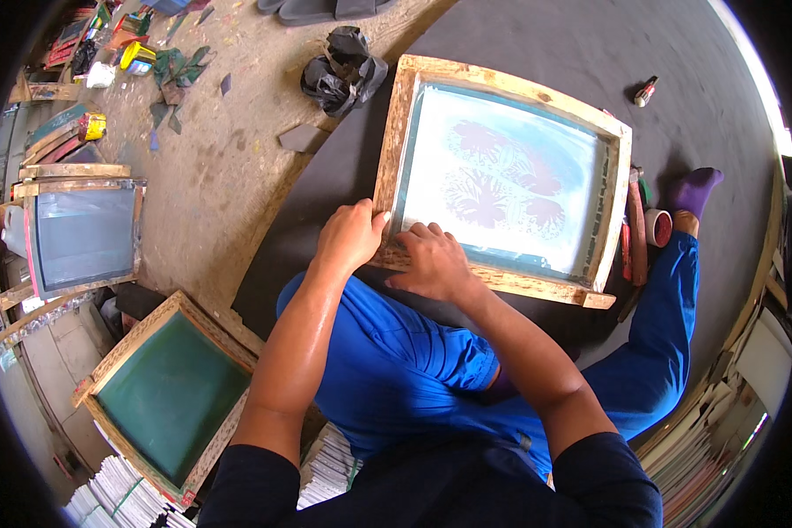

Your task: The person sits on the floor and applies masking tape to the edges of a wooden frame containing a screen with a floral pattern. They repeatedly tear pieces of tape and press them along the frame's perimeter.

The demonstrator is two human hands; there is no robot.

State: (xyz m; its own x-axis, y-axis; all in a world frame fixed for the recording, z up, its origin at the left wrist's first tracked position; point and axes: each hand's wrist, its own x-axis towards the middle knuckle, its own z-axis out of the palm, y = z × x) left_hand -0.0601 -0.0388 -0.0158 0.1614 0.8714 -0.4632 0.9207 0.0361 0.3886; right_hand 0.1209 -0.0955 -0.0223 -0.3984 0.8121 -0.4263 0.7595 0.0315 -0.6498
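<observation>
A screen printing frame [620, 176] of pale wood lies in front of me, its white and teal mesh bearing a branching, leafy pattern. Wrapped round the left bar near its near-left corner, my left hand [348, 238] is closed, thumb on top of the wood. My right hand [436, 262] straddles the near bar beside that corner. Its fingers bend inward over the mesh edge, and its thumb lies outside the wood. The fingertips partly hide what they touch there.
The frame rests on a dark tabletop [537, 44]. To its right are a hammer [635, 229], a round tub [658, 227] and a small bottle [646, 91]. A black plastic bag [343, 75] lies beyond left. Another green-mesh frame [172, 396] leans at lower left; paint cans [137, 58] stand farther off.
</observation>
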